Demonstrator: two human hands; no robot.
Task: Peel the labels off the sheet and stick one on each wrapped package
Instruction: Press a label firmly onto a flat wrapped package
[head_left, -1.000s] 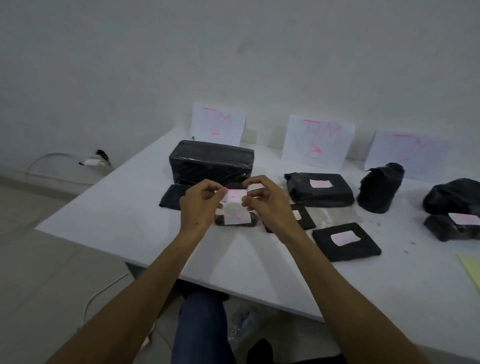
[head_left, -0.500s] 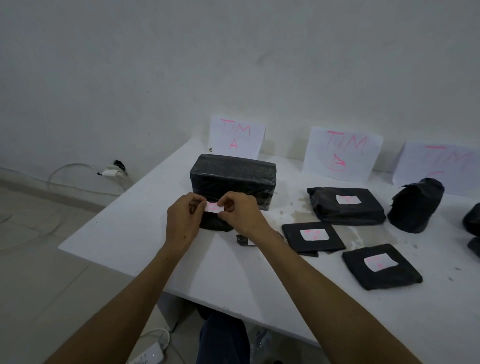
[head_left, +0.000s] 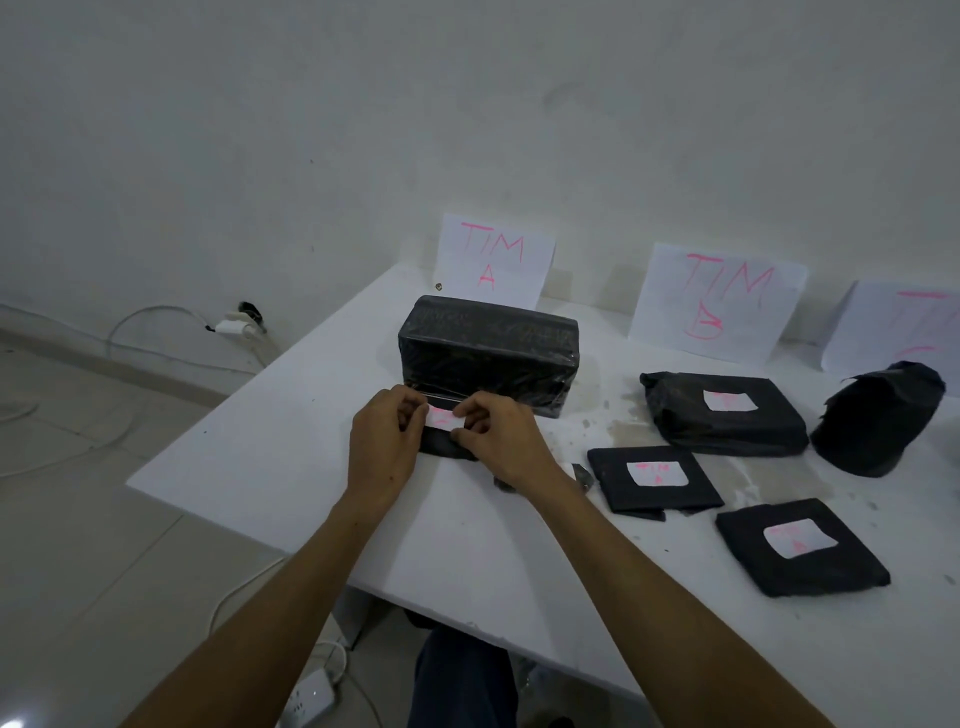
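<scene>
1. Both hands are together over a small flat black package (head_left: 441, 446) near the left part of the white table (head_left: 270, 457).
2. The left hand (head_left: 384, 447) and the right hand (head_left: 501, 441) each pinch one end of a white label (head_left: 442, 419) with pink writing.
3. The label lies on top of the small package.
4. A big black box (head_left: 488, 348) stands just behind the hands.
5. To the right lie three more black packages, and each has a label: one thick (head_left: 724, 413), two flat (head_left: 654, 478) (head_left: 800, 545).
6. A black bag-shaped package (head_left: 878, 415) stands further right; no label shows on it.
7. Paper signs (head_left: 493, 260) lean on the wall.
</scene>
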